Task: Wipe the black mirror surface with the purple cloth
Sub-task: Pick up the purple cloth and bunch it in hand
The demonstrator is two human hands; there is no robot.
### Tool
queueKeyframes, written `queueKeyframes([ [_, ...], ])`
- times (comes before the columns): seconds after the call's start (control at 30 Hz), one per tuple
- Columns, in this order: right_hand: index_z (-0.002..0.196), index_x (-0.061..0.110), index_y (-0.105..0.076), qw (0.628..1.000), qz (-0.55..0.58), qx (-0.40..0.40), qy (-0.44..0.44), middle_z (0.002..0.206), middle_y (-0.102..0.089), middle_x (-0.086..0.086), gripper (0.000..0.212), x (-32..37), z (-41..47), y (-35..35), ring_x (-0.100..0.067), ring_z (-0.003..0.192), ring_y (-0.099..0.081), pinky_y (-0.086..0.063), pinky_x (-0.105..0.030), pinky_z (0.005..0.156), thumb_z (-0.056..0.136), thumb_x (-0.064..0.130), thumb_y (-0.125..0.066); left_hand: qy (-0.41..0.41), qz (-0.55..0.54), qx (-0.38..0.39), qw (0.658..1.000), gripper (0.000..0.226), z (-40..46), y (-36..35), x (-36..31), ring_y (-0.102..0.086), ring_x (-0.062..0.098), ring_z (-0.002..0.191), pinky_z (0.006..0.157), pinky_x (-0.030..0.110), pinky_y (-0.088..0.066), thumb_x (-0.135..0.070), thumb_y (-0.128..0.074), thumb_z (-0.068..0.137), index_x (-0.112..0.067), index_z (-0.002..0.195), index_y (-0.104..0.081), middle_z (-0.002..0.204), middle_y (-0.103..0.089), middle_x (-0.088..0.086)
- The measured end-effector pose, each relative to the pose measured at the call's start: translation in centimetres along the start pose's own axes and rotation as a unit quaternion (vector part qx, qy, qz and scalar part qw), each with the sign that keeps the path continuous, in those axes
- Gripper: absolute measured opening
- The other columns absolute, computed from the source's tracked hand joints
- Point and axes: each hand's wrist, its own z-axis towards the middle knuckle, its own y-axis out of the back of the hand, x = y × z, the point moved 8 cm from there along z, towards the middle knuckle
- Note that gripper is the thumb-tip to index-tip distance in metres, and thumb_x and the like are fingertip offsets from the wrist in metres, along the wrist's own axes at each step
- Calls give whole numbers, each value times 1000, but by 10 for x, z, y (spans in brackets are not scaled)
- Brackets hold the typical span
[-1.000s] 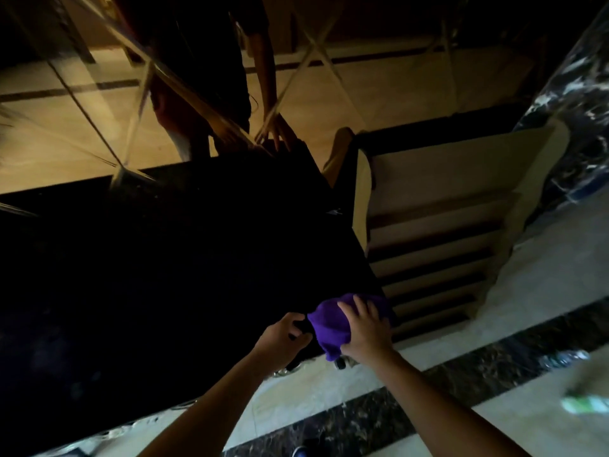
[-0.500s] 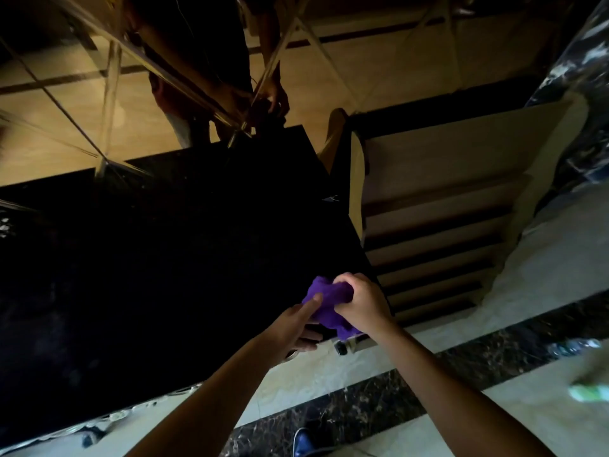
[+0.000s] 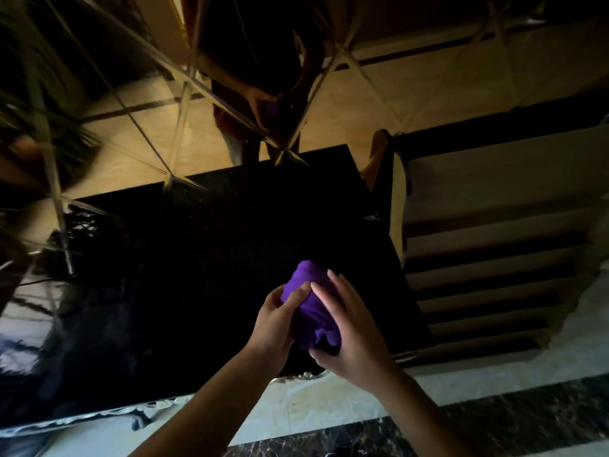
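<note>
The black mirror surface (image 3: 184, 291) is a wide, glossy dark slab that fills the middle and left of the head view. Over its near right part, both of my hands hold the bunched purple cloth (image 3: 311, 301). My left hand (image 3: 275, 321) grips the cloth from the left. My right hand (image 3: 354, 331) wraps it from the right and underneath. Whether the cloth touches the surface I cannot tell.
A bevelled mirror wall (image 3: 362, 103) stands behind the slab and reflects a person holding the cloth. A slatted beige panel (image 3: 487, 258) sits to the right. An ornate silver edge (image 3: 158, 405) trims the slab's near side. Pale and dark marble floor (image 3: 494, 417) lies below.
Both hands moved up and farther over the black surface with the cloth. The cloth went from a small wad at the slab's edge to a longer bundle held between both hands.
</note>
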Motion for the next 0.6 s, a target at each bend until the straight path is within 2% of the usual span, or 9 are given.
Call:
queueKeyframes([
  [0.1, 160, 47, -14, 999, 41, -17, -3, 173, -11, 7, 101, 14, 17, -19, -17, 159, -16, -33, -40, 123, 82, 31, -77, 10, 43, -14, 999, 52, -11, 19, -16, -74, 35, 89, 72, 39, -61, -40, -81, 75, -4, 111, -68, 102, -74, 24],
  [0.2, 155, 45, -31, 993, 118, -19, -22, 161, -40, 9, 95, 29, 40, -34, -11, 148, -38, -43, -36, 117, 76, 20, -78, -3, 66, -39, 997, 56, -16, 43, -35, -73, 32, 83, 67, 34, -58, -45, -80, 73, -1, 107, -70, 97, -75, 25],
  [0.27, 148, 37, -45, 989, 147, -12, -18, 147, -54, 10, 79, 45, 55, -48, -8, 137, -51, -48, -36, 110, 75, 24, -74, -30, 69, -69, 995, 58, -19, 65, -52, -73, 32, 83, 72, 36, -57, -49, -80, 71, -2, 105, -71, 95, -75, 23],
  [0.4, 133, 36, -58, 986, 155, 42, -41, 127, -68, 13, 63, 65, 79, -84, -9, 115, -66, -56, -35, 95, 74, 35, -79, -90, 99, -144, 980, 62, -28, 124, -78, -75, 31, 79, 62, 32, -58, -56, -82, 65, -7, 102, -72, 88, -77, 18],
  [0.5, 118, 34, -65, 980, 169, 92, -57, 112, -74, 13, 54, 78, 85, -116, -10, 102, -71, -58, -37, 88, 68, 35, -85, -59, 74, -141, 986, 66, -31, 167, -70, -73, 32, 79, 70, 36, -58, -54, -84, 63, -3, 102, -72, 91, -76, 22],
  [0.6, 104, 37, -64, 966, 185, 161, -78, 93, -75, 15, 46, 91, 82, -152, -5, 86, -71, -59, -31, 76, 66, 49, -85, -17, 66, -117, 991, 62, -32, 210, -58, -70, 25, 70, 63, 31, -57, -53, -83, 66, 0, 96, -75, 82, -73, 19],
])
